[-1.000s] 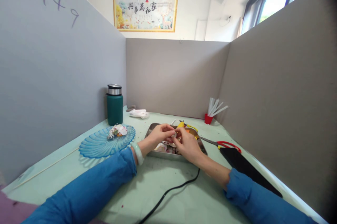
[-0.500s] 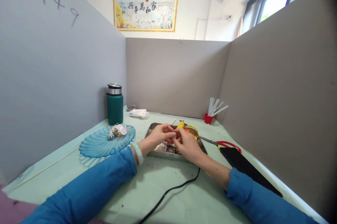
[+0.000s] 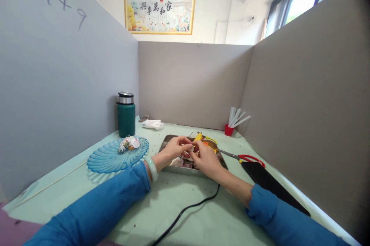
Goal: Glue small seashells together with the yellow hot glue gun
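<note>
My left hand [image 3: 175, 149] and my right hand [image 3: 206, 158] meet over a metal tray [image 3: 176, 169], fingertips pinched together. Between them is a small whitish piece [image 3: 191, 148], mostly hidden by the fingers; its exact kind does not show. Under the hands, the tray holds pale seashells [image 3: 177, 162] and other small pieces. A yellow tool [image 3: 199, 136] with orange parts lies at the tray's back, partly covered by my right hand. To the left, a blue scalloped plate [image 3: 101, 160] bears a cluster of shells [image 3: 129, 144].
Behind the plate stands a green bottle [image 3: 126, 117]. Red-handled scissors [image 3: 251, 158] and a flat black slab [image 3: 271, 184] lie at right. A red cup [image 3: 229, 130] holds white sticks. A black cord [image 3: 185, 210] crosses the front; grey partitions [image 3: 196, 84] enclose the table.
The fingertips have shifted very slightly, and a bit more of the whitish piece shows between them. Everything else stays in place.
</note>
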{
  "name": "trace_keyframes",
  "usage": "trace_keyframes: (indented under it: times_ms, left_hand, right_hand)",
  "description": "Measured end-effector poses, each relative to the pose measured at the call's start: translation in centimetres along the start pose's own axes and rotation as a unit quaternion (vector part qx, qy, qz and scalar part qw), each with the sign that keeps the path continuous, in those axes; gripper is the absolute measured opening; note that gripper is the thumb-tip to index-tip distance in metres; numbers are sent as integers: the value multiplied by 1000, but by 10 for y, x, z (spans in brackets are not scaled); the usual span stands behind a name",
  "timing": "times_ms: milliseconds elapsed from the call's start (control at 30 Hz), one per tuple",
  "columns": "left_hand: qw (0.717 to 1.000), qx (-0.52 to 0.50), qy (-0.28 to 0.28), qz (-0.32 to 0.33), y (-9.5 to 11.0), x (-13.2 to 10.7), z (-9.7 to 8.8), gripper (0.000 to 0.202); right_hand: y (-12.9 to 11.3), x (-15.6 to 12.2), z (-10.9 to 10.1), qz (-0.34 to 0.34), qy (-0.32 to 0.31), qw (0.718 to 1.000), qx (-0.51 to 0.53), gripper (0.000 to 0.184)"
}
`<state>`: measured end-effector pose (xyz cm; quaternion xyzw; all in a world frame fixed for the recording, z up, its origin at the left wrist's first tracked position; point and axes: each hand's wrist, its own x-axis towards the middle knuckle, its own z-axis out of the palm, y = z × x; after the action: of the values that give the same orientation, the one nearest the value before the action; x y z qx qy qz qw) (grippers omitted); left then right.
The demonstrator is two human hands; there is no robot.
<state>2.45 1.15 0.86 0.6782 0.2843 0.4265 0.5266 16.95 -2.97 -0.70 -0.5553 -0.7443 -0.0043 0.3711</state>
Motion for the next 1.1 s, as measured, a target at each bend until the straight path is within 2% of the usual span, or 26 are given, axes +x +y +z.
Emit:
trace_keyframes:
  times_ms: [267,600,1100]
  left_hand:
    - [999,31,29,7,-7,5,-3,23]
    - [997,69,31,4,-3,4,-2,22]
    - [997,66,34,3,-4,5,-3,20]
  right_hand:
    - [-3,0,-4,-3,-5,1000,-3,22]
    - [-6,-4,-2,-10,-4,996,-94,24]
    - [-4,-3,-1,-21,-5,997,-78,23]
